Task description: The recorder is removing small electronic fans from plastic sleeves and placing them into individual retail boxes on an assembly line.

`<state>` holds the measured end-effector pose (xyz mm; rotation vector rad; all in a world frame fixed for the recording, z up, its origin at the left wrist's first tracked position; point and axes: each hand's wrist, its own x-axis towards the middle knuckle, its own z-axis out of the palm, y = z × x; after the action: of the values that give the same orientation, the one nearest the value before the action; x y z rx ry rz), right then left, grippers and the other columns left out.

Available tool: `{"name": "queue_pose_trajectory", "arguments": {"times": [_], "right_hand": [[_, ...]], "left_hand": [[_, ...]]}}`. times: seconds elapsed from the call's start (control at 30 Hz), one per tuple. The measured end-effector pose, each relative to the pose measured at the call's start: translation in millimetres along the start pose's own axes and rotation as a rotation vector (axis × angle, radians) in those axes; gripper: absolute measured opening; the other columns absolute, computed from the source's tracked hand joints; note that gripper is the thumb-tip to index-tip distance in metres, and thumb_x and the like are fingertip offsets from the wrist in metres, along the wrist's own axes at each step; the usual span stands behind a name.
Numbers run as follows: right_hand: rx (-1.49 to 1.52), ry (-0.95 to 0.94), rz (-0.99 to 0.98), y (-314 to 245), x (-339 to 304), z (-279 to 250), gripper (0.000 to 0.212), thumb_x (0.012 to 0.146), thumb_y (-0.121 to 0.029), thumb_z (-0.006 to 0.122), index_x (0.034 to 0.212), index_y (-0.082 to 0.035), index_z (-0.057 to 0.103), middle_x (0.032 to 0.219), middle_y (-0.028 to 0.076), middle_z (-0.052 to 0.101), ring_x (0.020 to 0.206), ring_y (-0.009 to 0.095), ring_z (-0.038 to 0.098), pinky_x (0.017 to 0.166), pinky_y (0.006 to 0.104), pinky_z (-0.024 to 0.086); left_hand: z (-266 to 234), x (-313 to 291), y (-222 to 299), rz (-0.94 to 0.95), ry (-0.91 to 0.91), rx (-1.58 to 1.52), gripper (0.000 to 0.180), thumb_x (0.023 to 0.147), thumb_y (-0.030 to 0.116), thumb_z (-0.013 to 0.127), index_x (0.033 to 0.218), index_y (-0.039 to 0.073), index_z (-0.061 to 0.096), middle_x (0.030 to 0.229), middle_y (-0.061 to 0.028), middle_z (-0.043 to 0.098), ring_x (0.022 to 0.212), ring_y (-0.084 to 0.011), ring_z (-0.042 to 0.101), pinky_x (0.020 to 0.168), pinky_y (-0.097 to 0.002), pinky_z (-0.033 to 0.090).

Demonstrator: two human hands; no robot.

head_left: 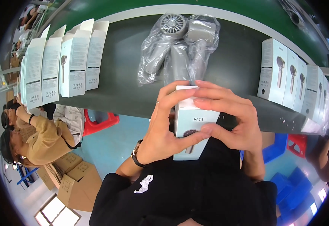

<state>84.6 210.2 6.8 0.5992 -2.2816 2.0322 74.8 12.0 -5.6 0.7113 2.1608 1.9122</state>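
Observation:
A pale blue and white carton [189, 152] stands upright close to my body, a picture of a handheld fan partly showing on its front. My left hand [160, 126] grips its left side, thumb on the front and fingers bent over the top. From the other side my right hand [236, 116] wraps it, thumb against the front and fingers lying across the top edge. Just beyond the fingertips, several grey handheld fans [179, 60] lie in clear plastic bags; the nearest one's lower end is hidden behind my hands.
Tall cartons with raised flaps [74, 64] stand in a row on the dark table [127, 75] at left. Closed cartons [281, 75] line the right side. A person in a tan top [51, 137] sits at left near brown cardboard boxes [79, 184] and a red stool [100, 124]. Blue bins [294, 192] are at lower right.

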Motion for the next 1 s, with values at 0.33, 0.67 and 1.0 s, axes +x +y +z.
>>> {"name": "queue_pose_trajectory", "arguments": {"times": [0.33,0.67,1.0], "right_hand": [[-0.337,1.095,-0.466,-8,-78,-71,0.028,0.092,-0.007,0.053,0.118,0.002,0.048,0.112,0.024,0.057,0.101,0.028,0.058,0.087,0.0393,0.049],[-0.95,1.637,-0.268,-10,-144,-141,0.018,0.095,-0.003,0.05,0.112,0.004,0.052,0.114,0.016,0.059,0.102,0.021,0.058,0.089,0.0325,0.047],[-0.711,1.048,-0.928,9,-68,-44,0.029,0.089,-0.011,0.055,0.117,-0.008,0.047,0.114,0.012,0.053,0.093,0.03,0.056,0.084,0.0426,0.044]], "left_hand": [[80,100,56,-0.132,-0.082,-0.243,0.059,0.081,0.019,0.074,0.127,0.006,0.039,0.119,-0.0149,0.053,0.104,-0.0198,0.059,0.085,-0.0319,0.05],[267,183,-5,0.28,-0.092,0.232,0.063,0.092,0.031,0.053,0.139,-0.005,0.031,0.132,-0.0461,0.036,0.13,-0.0556,0.032,0.109,-0.0618,0.022],[274,169,-1,0.219,-0.086,0.081,0.052,0.092,0.019,0.052,0.132,-0.008,0.033,0.128,-0.0399,0.044,0.115,-0.0531,0.046,0.097,-0.0529,0.04]]}}
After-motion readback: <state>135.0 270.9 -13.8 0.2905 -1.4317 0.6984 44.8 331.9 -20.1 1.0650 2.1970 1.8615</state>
